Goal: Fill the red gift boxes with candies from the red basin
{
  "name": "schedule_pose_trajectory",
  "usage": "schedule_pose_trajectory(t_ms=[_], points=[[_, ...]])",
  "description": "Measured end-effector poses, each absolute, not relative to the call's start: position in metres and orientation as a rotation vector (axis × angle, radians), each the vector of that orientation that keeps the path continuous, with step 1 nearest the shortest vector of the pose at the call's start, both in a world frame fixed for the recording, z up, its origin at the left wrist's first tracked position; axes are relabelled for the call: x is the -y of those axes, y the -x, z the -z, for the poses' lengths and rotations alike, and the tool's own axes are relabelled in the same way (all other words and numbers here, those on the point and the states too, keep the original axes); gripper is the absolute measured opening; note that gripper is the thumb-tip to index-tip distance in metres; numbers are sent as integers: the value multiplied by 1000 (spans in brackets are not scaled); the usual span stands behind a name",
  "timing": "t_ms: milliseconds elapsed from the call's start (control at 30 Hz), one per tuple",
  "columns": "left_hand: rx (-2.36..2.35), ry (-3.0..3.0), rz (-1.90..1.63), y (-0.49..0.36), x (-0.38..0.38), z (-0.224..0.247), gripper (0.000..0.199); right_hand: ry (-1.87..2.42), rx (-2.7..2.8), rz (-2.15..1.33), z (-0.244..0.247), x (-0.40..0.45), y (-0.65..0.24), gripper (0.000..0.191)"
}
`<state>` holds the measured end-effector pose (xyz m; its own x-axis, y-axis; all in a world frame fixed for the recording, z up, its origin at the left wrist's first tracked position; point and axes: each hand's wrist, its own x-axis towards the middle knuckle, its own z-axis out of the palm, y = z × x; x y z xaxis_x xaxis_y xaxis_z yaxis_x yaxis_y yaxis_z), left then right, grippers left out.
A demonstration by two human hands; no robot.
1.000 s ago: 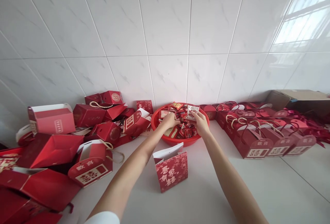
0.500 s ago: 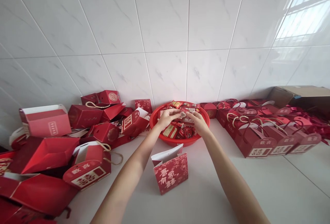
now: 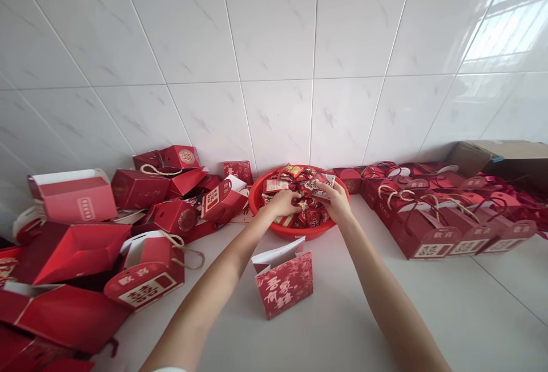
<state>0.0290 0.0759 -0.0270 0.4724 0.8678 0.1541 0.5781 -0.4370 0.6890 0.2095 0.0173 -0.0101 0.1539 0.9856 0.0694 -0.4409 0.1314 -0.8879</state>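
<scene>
A round red plastic basin (image 3: 314,234) by the wall is filled with small wrapped snacks (image 3: 295,171), mostly red, some white or gold. My left hand (image 3: 285,203) reaches into its left half, fingers curled down among the packets. What those fingers pinch, if anything, is hidden. On the right side of the basin, my right hand (image 3: 339,203) grips red-and-white printed snack packets (image 3: 320,185) between thumb and fingers. Between my forearms stands a red gift bag (image 3: 285,285) with white lettering, its top open and its inside white.
Several red gift boxes (image 3: 77,252), some open, lie in a heap on the left. Rows of upright red boxes (image 3: 432,238) with rope handles stand at right. Behind them is a cardboard carton (image 3: 475,158) beside dark red ribbon (image 3: 520,206). A tiled wall (image 3: 278,35) rises behind.
My hands, close together over the basin before, have moved apart. The left has dipped lower among the snacks; the right has shifted slightly right with packets in its grip. The gift bag stays put.
</scene>
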Motion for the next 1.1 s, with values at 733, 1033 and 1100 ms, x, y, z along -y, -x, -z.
schedule_pose_trajectory(t_ms=[733,1033,1100], points=[[-912,-1805,-1217,-29,-68,8,43,762,838,-1271,7,-13,-210,36],[-833,-1862,-1036,-31,-66,10,42,723,763,-1270,10,-17,-210,34],[-883,-1929,-971,-31,-67,12,38,683,631,-1230,11,-20,-212,29]])
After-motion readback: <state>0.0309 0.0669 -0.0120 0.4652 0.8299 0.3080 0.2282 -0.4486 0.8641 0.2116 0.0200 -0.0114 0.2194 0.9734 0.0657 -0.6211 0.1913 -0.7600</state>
